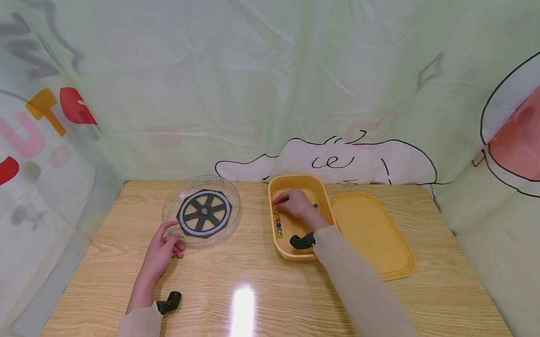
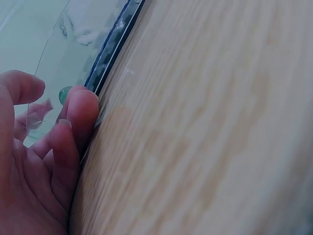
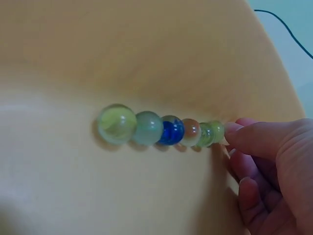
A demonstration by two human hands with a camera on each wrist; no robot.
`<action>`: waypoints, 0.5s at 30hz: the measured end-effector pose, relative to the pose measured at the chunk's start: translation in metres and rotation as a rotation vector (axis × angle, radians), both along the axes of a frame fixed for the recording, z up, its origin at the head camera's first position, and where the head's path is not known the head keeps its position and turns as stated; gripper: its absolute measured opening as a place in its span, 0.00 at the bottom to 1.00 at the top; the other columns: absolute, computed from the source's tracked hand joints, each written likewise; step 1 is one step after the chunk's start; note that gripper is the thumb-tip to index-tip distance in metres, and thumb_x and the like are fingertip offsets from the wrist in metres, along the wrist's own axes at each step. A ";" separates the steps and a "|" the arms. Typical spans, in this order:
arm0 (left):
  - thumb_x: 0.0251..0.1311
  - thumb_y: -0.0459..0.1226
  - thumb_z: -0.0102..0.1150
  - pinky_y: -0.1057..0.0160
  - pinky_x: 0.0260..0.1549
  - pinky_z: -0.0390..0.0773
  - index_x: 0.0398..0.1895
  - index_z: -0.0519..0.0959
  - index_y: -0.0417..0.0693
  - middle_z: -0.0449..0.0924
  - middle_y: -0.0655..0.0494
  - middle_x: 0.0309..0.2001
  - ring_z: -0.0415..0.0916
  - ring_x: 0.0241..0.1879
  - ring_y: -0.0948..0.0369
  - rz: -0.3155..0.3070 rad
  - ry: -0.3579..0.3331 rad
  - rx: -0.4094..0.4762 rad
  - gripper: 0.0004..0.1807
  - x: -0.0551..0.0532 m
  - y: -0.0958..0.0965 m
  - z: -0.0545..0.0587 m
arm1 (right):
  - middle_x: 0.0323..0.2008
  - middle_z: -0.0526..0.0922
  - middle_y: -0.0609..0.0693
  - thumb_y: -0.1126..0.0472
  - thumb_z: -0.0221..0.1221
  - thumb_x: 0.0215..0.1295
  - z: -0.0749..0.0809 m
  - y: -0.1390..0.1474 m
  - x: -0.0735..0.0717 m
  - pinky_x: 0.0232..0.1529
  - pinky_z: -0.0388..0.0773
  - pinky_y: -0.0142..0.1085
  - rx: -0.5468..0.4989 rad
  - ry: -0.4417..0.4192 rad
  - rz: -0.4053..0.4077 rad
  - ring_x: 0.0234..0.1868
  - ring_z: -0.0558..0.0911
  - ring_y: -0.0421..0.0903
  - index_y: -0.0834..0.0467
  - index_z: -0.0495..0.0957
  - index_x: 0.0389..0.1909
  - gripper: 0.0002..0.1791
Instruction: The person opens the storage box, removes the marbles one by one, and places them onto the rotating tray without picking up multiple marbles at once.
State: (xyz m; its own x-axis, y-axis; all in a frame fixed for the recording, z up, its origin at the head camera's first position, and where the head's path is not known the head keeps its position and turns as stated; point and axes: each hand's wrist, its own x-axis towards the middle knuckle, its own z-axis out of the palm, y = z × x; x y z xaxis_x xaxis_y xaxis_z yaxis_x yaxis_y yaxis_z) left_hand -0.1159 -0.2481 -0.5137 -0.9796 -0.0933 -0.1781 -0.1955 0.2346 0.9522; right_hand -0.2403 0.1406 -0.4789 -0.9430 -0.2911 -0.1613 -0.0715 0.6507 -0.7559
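Note:
My right hand [image 1: 294, 203] reaches into a yellow-orange tray [image 1: 289, 256]. In the right wrist view its thumb and finger pinch a yellow-green marble [image 3: 217, 131] at the far end of a row. Beside it are more marbles: a large yellow one [image 3: 117, 124], a pale green one [image 3: 148, 128], a blue one [image 3: 172, 131] and an orange-and-white one [image 3: 190, 131]. My left hand [image 1: 160, 254] lies at the near-left rim of a clear round dish [image 1: 234, 222], fingers loosely bent. A green marble [image 2: 64, 95] shows just past its fingertips.
Under the clear dish's middle shows a black wheel shape [image 1: 199, 229] with spokes. A dark marble [image 1: 315, 206] sits in the tray, right of the hand. The tray's flat yellow lid [image 1: 370, 231] lies to the right on the wooden table [image 1: 221, 291]. Printed curtains [image 1: 273, 89] hang behind.

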 end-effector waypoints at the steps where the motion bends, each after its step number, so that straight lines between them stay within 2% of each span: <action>1: 0.75 0.36 0.45 0.63 0.26 0.80 0.69 0.62 0.48 0.79 0.47 0.25 0.77 0.21 0.57 -0.001 0.000 -0.001 0.21 0.000 0.000 0.000 | 0.39 0.86 0.49 0.64 0.65 0.65 0.000 0.000 0.000 0.52 0.74 0.41 0.002 -0.001 0.004 0.42 0.78 0.48 0.58 0.87 0.42 0.07; 15: 0.76 0.36 0.45 0.63 0.26 0.80 0.68 0.62 0.48 0.78 0.46 0.25 0.77 0.21 0.58 0.007 0.002 0.008 0.21 0.001 0.000 -0.001 | 0.37 0.85 0.49 0.65 0.67 0.63 -0.001 -0.001 -0.001 0.49 0.74 0.40 0.013 0.000 -0.002 0.40 0.78 0.47 0.59 0.87 0.40 0.06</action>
State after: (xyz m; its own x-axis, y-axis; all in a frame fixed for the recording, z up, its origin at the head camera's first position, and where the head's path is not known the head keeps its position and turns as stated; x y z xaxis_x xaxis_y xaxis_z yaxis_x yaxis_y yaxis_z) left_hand -0.1152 -0.2481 -0.5143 -0.9794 -0.0984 -0.1765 -0.1947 0.2259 0.9545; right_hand -0.2416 0.1391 -0.4804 -0.9437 -0.2868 -0.1649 -0.0701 0.6606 -0.7475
